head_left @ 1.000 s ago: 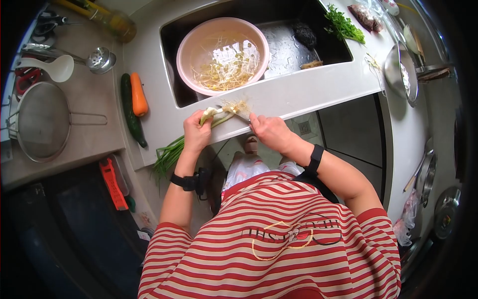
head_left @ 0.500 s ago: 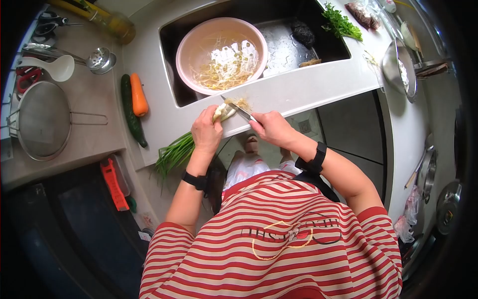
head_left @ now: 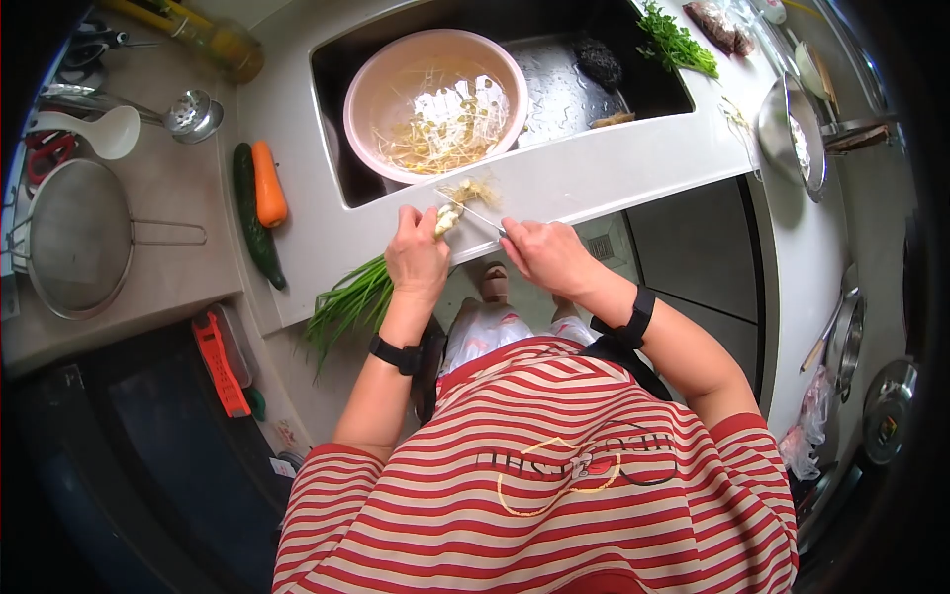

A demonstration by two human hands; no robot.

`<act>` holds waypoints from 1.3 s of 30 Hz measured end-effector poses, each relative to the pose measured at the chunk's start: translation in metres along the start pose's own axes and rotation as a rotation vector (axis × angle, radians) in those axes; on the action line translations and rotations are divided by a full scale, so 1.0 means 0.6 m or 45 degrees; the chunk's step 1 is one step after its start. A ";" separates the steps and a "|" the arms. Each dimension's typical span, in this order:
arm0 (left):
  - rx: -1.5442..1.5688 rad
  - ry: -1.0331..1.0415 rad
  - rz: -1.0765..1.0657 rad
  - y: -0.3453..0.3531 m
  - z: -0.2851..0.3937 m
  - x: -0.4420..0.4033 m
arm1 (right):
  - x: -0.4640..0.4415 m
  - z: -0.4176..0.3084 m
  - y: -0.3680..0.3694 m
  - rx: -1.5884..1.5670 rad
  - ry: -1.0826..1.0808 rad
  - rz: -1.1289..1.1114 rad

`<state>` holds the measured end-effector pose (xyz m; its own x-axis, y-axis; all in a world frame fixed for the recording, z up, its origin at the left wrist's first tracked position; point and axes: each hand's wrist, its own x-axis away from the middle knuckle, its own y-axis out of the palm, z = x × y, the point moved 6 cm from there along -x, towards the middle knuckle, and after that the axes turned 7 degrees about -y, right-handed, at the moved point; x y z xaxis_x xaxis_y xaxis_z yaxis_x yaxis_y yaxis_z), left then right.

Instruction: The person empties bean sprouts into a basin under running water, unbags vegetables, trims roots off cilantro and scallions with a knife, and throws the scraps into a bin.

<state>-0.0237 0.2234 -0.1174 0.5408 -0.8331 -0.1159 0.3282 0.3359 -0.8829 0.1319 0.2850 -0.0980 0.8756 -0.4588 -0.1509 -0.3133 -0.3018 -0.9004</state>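
Note:
My left hand (head_left: 418, 255) is closed round a bunch of scallions (head_left: 353, 297) at the counter's front edge. Their white ends poke out beyond my fingers, and the green leaves trail past the edge to the lower left. In my right hand (head_left: 544, 255) is a knife (head_left: 475, 216), its handle mostly covered by my fingers. The blade slants to the upper left, between the white ends and the roots. A tuft of pale scallion roots (head_left: 475, 192) lies on the counter just beyond the blade.
A pink basin (head_left: 354, 124) with bean sprouts in water sits in the sink (head_left: 564, 89). To the left lie a cucumber (head_left: 255, 220), a carrot (head_left: 268, 185) and a strainer (head_left: 79, 238). Green herbs (head_left: 677, 42) and a metal bowl (head_left: 782, 134) are at the right.
The white ends now sit apart from the root tuft, which stays on the counter. My right hand and the knife have shifted slightly, with the blade now seen more edge-on.

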 end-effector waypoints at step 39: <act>-0.105 0.216 -0.205 0.010 0.031 -0.017 | -0.008 0.001 0.044 0.231 -0.229 -0.130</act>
<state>-0.0130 0.2421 -0.1128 0.3467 -0.9372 -0.0391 0.3320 0.1615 -0.9294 0.1195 0.2798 -0.1210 0.9556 -0.2729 -0.1110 -0.1633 -0.1770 -0.9706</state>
